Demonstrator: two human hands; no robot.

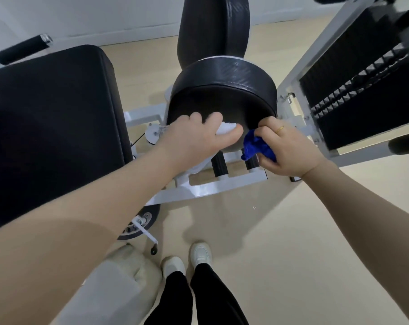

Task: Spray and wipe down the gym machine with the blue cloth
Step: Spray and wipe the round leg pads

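A white-framed gym machine fills the view, with a round black seat pad [222, 90] in the middle. My left hand [194, 137] is closed around a white spray bottle [61, 127]... held at the pad's near left edge; only its white top [224, 127] and a bit of its body below the wrist show. My right hand [288, 148] grips a crumpled blue cloth [255, 146] pressed against the pad's near right edge. A gold ring sits on one finger.
A large black bench pad [51, 127] lies to the left, a black back pad [213, 29] stands behind the seat, and the weight stack [358, 90] in its white frame is on the right. My white shoes [189, 261] stand on beige floor below.
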